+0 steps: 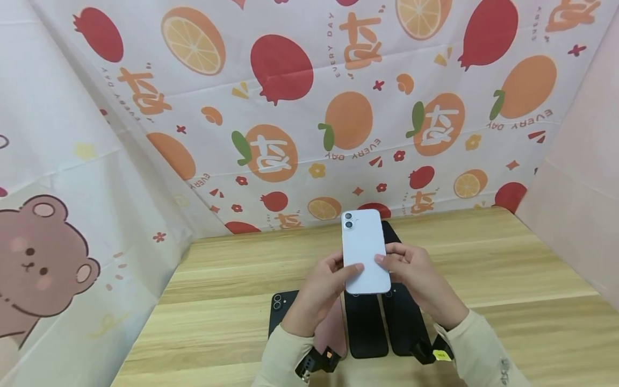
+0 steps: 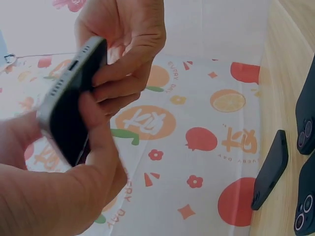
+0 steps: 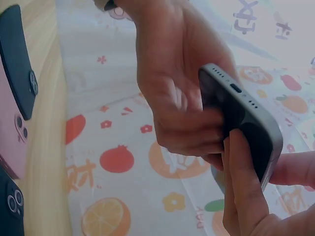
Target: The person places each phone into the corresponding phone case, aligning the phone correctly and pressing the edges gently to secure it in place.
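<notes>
A white phone (image 1: 365,242), back toward the head camera and twin lenses at its top left corner, is held up over the table by both hands. My left hand (image 1: 321,285) grips its left edge, thumb laid on the back. On the opposite edge my right hand (image 1: 423,277) holds it the same way. Both wrist views show fingers of each hand against the dark front of the phone (image 2: 70,115), its charging port end facing the cameras. Below the hands lie a pink phone (image 1: 331,336) and two black phones (image 1: 367,328), side by side.
A dark phone (image 1: 280,307) lies at the left of the row, partly behind the left forearm. Another black phone (image 1: 390,232) lies farther back, mostly covered by the white one. The wooden table (image 1: 483,258) meets a fruit-print cloth (image 1: 309,118) at the back.
</notes>
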